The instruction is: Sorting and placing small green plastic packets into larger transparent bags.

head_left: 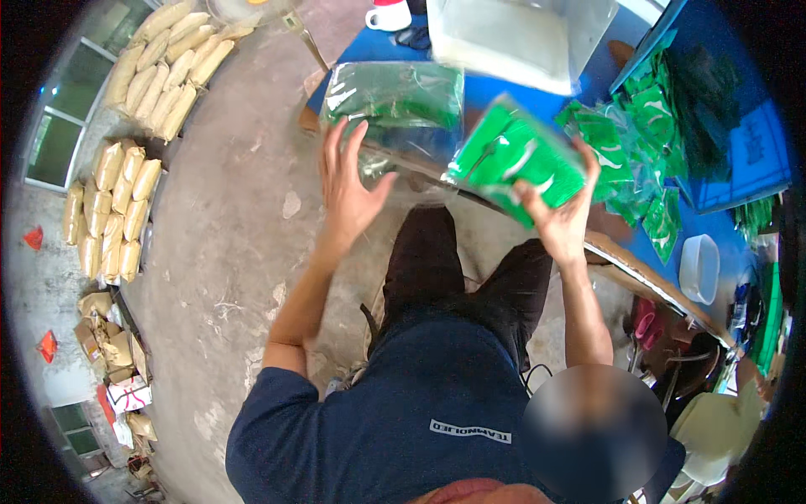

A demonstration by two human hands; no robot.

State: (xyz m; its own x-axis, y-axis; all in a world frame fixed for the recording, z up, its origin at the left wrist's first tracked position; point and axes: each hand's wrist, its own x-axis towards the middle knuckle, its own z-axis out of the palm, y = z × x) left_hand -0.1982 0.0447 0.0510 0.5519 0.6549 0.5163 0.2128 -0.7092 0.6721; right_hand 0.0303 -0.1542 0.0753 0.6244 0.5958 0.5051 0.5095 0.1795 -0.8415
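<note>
My right hand (564,210) grips a stack of flat green packets (512,160) in clear film, thumb on top and fingers round the far right edge. The stack is tilted above the table's near edge. To its left lies a large clear plastic bag (395,92) with green packets inside, and its loose near part hangs over the edge. My left hand (348,189) is at the left side of this bag, fingers spread and thumb apart. Whether its fingertips press on the film, I cannot tell.
On the blue table (369,46) stand a translucent bin (504,50), a red and white mug (388,15) and a small white tub (699,269). Loose green packets (638,126) lie by a blue crate (747,160) at right. Filled sacks (113,210) are stacked at the far left.
</note>
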